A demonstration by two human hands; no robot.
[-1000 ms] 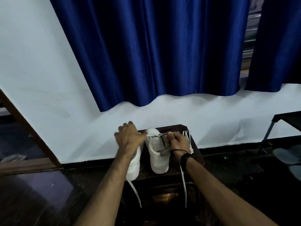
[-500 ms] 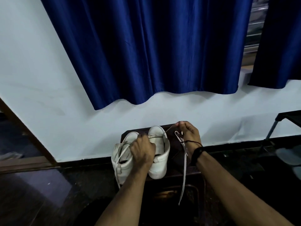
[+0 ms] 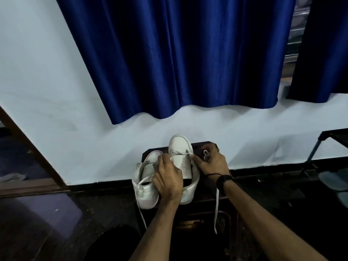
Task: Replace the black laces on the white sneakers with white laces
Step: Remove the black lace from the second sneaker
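Two white sneakers stand on a small dark stool by the wall. The right sneaker has its toe pointing away from me and a white lace threaded across its lowest eyelets. My left hand curls over its left side and pinches that lace. My right hand grips the other lace end at the shoe's right edge; a long white lace tail hangs below my wrist. The left sneaker sits beside it with a loose white lace dangling down. No black lace is visible.
A blue curtain hangs over the white wall behind the stool. A dark metal-legged table stands at the far right, with grey items on the floor below it. A wooden frame runs along the left. The floor is dark and glossy.
My right hand came back from the far right to the sneaker's right edge. My left hand shifted onto the right sneaker's left side. The camera view tilted slightly.
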